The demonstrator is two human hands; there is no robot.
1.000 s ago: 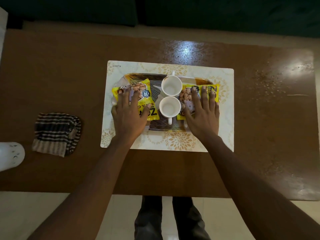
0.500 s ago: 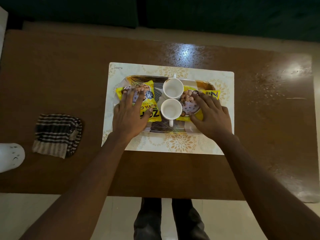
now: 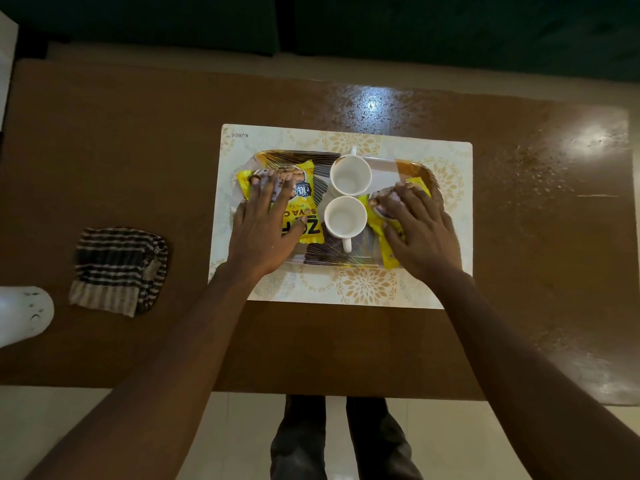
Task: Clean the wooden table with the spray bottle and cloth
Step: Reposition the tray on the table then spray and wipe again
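Note:
The brown wooden table (image 3: pixel 114 161) fills the view. A striped cloth (image 3: pixel 117 268) lies crumpled at its left. Beside it, at the frame's left edge, lies the white spray bottle (image 3: pixel 24 313), only partly in view. My left hand (image 3: pixel 265 226) rests flat on a yellow snack packet (image 3: pixel 306 220) on the left of a patterned tray (image 3: pixel 332 259). My right hand (image 3: pixel 420 230) lies over a second yellow packet (image 3: pixel 389 251) at the tray's right, fingers spread across it and thumb on its near side.
The tray sits on a cream floral placemat (image 3: pixel 363 289) at the table's middle. Two white cups (image 3: pixel 349 174) (image 3: pixel 344 216) stand in the tray's centre between my hands. Specks and droplets (image 3: pixel 533 174) glisten on the table's right side. My legs show below the near edge.
My right hand has swung toward the tray's right near corner, turning and dragging its packet along. My left hand stays on the left packet.

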